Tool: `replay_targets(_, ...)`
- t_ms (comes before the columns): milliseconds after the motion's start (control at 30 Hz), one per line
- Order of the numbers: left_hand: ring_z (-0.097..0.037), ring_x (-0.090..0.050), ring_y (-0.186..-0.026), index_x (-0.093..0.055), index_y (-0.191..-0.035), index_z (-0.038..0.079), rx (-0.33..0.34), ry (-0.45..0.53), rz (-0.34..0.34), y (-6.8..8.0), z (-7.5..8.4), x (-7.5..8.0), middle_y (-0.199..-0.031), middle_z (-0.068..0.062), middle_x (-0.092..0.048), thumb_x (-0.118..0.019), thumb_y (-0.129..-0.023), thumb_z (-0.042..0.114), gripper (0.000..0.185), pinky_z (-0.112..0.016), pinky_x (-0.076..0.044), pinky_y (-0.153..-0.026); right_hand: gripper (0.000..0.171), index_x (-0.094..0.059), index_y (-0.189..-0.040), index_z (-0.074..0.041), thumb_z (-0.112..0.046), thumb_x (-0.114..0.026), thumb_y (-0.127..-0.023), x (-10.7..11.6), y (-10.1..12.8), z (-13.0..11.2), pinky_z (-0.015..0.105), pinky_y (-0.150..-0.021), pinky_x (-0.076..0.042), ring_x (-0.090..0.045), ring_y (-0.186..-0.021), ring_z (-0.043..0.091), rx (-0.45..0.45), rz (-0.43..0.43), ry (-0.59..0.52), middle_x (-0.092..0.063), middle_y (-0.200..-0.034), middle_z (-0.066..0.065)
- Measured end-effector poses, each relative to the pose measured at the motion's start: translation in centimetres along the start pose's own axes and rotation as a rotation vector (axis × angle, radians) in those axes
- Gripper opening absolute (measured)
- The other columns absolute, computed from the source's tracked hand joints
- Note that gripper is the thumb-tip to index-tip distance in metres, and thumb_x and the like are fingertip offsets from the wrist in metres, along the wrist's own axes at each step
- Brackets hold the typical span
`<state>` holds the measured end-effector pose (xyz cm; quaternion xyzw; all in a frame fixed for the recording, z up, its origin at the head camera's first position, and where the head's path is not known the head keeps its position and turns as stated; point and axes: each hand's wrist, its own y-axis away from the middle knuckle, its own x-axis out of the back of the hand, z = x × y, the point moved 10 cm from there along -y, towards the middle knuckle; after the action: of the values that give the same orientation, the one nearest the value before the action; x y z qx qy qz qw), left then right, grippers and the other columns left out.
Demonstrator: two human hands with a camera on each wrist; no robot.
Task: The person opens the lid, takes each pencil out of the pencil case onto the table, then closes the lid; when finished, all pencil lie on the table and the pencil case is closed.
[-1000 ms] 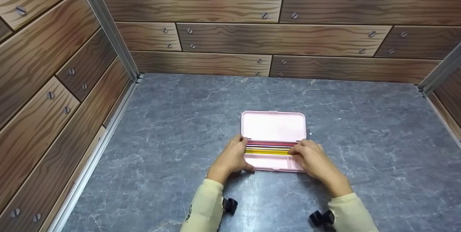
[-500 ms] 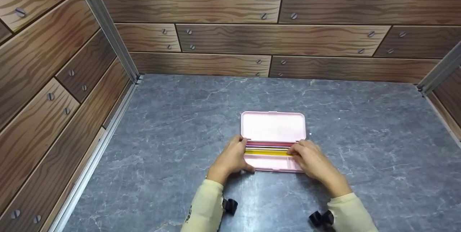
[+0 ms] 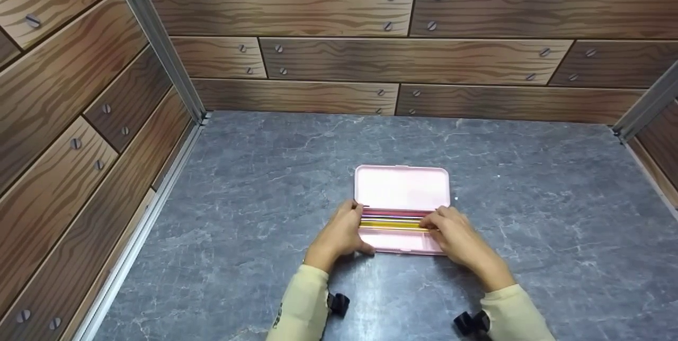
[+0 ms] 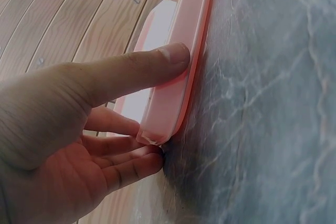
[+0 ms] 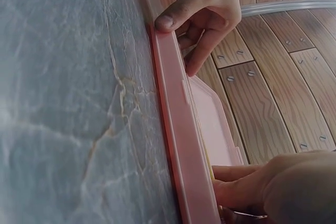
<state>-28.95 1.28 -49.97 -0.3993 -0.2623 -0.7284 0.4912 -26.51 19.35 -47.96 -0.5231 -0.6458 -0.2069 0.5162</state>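
A pink pencil case (image 3: 392, 243) lies open on the grey marbled surface, its lid (image 3: 401, 187) folded back away from the person. Several pencils (image 3: 389, 223), pinkish-red, purple, silvery and yellow, lie lengthwise in it. My left hand (image 3: 339, 231) grips the case's left end; in the left wrist view its thumb (image 4: 176, 59) presses the front wall and the other fingers wrap the end. My right hand (image 3: 460, 236) reaches in at the right end, pinching the end of a yellow pencil. In the right wrist view its fingertips (image 5: 226, 190) dip behind the front wall, partly hidden.
Wood-print panels (image 3: 328, 60) wall off the back and left side, with a metal strip (image 3: 143, 224) along the left edge. A tiny white speck (image 3: 456, 198) lies right of the lid. Black wrist mounts (image 3: 339, 304) sit by both sleeves.
My right fingertips have shifted slightly left and toward the front; one yellow pencil now lies apart from the others, closer to the front compartment. The left hand and the case stay put.
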Motion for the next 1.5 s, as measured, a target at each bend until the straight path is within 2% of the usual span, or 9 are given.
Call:
replay_targets(200, -0.025, -0.053, -0.106, -0.057, -0.122, 0.001, -0.016, 0.001, 0.010, 0.0, 0.1, 0.0, -0.118, -0.010, -0.051, -0.092, -0.050, 0.029, 0.085, -0.035, -0.046, -0.097, 0.016, -0.070, -0.086, -0.010, 0.001, -0.072, -0.075, 0.1, 0.1, 0.2, 0.038, -0.077, -0.041, -0.049, -0.079, 0.017, -0.005, 0.009, -0.014, -0.053, -0.076, -0.002)
replay_targets(533, -0.024, -0.053, -0.109, -0.057, -0.122, 0.002, -0.003, 0.012, -0.003, 0.0, -0.3, -0.1, -0.120, -0.009, -0.052, -0.092, -0.051, 0.030, 0.085, -0.035, -0.045, -0.099, 0.019, -0.070, -0.088, -0.010, 0.005, -0.068, -0.077, 0.9, 0.1, 1.2, 0.037, -0.076, -0.045, -0.053, -0.083, 0.017, -0.052, 0.034, -0.097, -0.059, -0.082, -0.002)
replay_targets(633, -0.024, -0.054, -0.107, -0.058, -0.121, 0.001, -0.010, 0.019, 0.008, 0.1, -0.4, 0.0, -0.118, -0.009, -0.052, -0.093, -0.050, 0.029, 0.084, -0.035, -0.046, -0.097, 0.019, -0.069, -0.092, -0.009, 0.005, -0.067, -0.079, 1.3, 0.1, 1.6, 0.034, -0.075, -0.047, -0.055, -0.082, 0.016, -0.082, 0.043, -0.143, -0.061, -0.085, -0.001)
replay_targets(767, -0.024, -0.054, -0.106, -0.058, -0.121, 0.001, 0.003, 0.031, 0.014, 0.0, -0.6, 0.1, -0.119, -0.009, -0.052, -0.093, -0.050, 0.028, 0.084, -0.035, -0.046, -0.097, 0.019, -0.069, -0.097, -0.006, 0.004, -0.065, -0.082, 1.8, 0.0, 2.3, 0.025, -0.069, -0.048, -0.055, -0.075, 0.010, -0.152, 0.082, -0.266, -0.061, -0.086, 0.002)
replay_targets(867, -0.024, -0.054, -0.108, -0.057, -0.124, 0.002, 0.023, 0.022, 0.012, 0.0, -0.7, 0.1, -0.120, -0.009, -0.052, -0.093, -0.050, 0.029, 0.086, -0.036, -0.045, -0.098, 0.020, -0.068, -0.101, -0.004, 0.005, -0.064, -0.083, 2.1, -0.1, 2.7, 0.021, -0.065, -0.049, -0.054, -0.072, 0.007, -0.193, 0.124, -0.378, -0.060, -0.087, 0.005)
replay_targets(967, -0.024, -0.053, -0.110, -0.055, -0.128, 0.001, 0.040, 0.009, 0.014, 0.0, -0.8, 0.2, -0.121, -0.009, -0.051, -0.092, -0.052, 0.030, 0.089, -0.036, -0.045, -0.100, 0.021, -0.067, -0.103, -0.002, 0.005, -0.063, -0.083, 2.5, -0.1, 3.0, 0.019, -0.066, -0.049, -0.054, -0.075, 0.005, -0.215, 0.187, -0.465, -0.062, -0.089, 0.007)
replay_targets(1133, -0.024, -0.052, -0.113, -0.054, -0.129, 0.000, 0.057, 0.020, 0.017, 0.0, -0.8, 0.3, -0.124, -0.010, -0.051, -0.092, -0.052, 0.029, 0.090, -0.037, -0.044, -0.100, 0.021, -0.067, -0.103, 0.002, 0.007, -0.063, -0.082, 3.3, 0.0, 3.2, 0.016, -0.067, -0.046, -0.053, -0.077, 0.004, -0.235, 0.276, -0.515, -0.064, -0.089, 0.011)
replay_targets(1333, -0.024, -0.053, -0.111, -0.055, -0.126, -0.001, 0.048, 0.024, 0.025, 0.0, -0.7, 0.4, -0.121, -0.008, -0.051, -0.092, -0.052, 0.028, 0.088, -0.036, -0.044, -0.100, 0.022, -0.065, -0.104, 0.009, 0.011, -0.062, -0.082, 4.1, -0.1, 2.7, 0.016, -0.067, -0.046, -0.055, -0.076, 0.007, -0.250, 0.302, -0.572, -0.064, -0.089, 0.019)
replay_targets(1500, -0.023, -0.053, -0.110, -0.057, -0.124, 0.001, 0.048, 0.032, 0.025, 0.0, -0.7, 0.4, -0.121, -0.007, -0.051, -0.092, -0.052, 0.027, 0.085, -0.036, -0.045, -0.099, 0.023, -0.064, -0.108, 0.007, 0.005, -0.062, -0.085, 3.5, 0.2, 4.9, 0.012, -0.068, -0.046, -0.055, -0.075, 0.001, -0.329, 0.303, -0.590, -0.065, -0.092, 0.020)
